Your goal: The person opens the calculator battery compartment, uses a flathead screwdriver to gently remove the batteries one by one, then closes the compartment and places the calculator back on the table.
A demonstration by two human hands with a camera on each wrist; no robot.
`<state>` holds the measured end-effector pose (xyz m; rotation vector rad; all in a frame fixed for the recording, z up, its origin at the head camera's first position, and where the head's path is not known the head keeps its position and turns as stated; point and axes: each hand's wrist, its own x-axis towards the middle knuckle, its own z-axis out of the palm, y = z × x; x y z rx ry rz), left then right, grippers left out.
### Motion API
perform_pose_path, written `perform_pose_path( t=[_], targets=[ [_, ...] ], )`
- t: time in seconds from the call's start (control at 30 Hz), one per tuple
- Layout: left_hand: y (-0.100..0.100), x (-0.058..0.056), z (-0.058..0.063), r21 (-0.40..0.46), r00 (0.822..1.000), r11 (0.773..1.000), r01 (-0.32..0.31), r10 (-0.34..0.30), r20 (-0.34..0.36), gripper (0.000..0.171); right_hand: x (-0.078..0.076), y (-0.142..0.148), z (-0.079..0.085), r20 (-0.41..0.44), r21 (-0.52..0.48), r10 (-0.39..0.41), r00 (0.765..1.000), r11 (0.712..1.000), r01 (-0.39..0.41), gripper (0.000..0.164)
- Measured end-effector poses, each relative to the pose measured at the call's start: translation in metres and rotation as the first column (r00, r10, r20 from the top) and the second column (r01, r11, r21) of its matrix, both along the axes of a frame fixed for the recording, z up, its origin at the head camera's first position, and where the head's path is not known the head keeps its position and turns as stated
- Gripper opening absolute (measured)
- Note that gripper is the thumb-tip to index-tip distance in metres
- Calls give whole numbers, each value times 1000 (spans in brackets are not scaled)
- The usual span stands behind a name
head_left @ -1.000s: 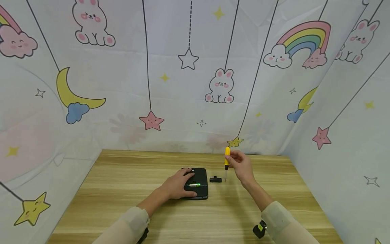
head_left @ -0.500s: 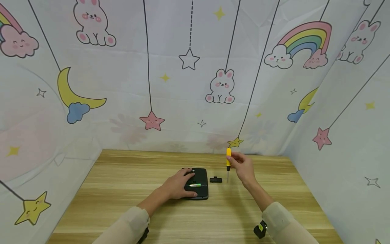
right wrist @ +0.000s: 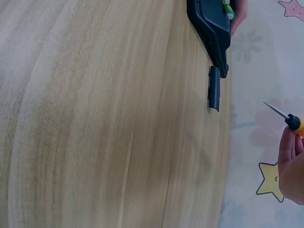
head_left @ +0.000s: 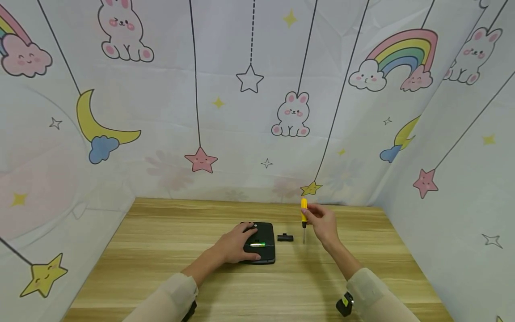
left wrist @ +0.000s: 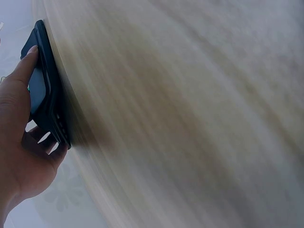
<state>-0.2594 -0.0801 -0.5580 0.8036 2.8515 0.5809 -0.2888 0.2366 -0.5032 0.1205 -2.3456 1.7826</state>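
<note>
A flat black device with rounded corners lies on the table. Across its back sits a green battery, partly covered by my left hand. This hand holds the device from the left; in the left wrist view the thumb lies along it and other fingers curl at its edge. Just right of the device is a small black battery cover. My right hand pinches the yellow handle of a screwdriver between thumb and fingers. Its thin shaft points down, to the right of the cover; in the right wrist view the tip is off the table.
The wooden table runs back to a white cloth backdrop printed with stars and rabbits. More cloth hangs along the right side. A black wrist camera sits beside the right sleeve.
The screwdriver in my right hand has shifted slightly right and down, away from the battery cover. My left hand, the device and the battery have stayed in place.
</note>
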Motion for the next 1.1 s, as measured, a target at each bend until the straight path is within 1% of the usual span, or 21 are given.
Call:
perform_pose_path(
  t=[0.2,0.53,0.87,1.1],
  targets=[
    [0,-1,-1,-1,1000,1000,3,-3,-5,94,-3,5,-7,16,7,-17,1000,1000,16,36],
    [0,-1,-2,7,1000,1000,4,-4,-7,93,-6,11,-16,34,-12,-30,999,999,30,34],
    [0,-1,-1,7,1000,1000,0,0,-7,93,-5,15,-26,51,30,-42,998,999,41,33],
    [0,0,-1,11,1000,1000,-2,2,-4,93,-4,16,-32,50,32,-38,998,999,37,29]
  ],
)
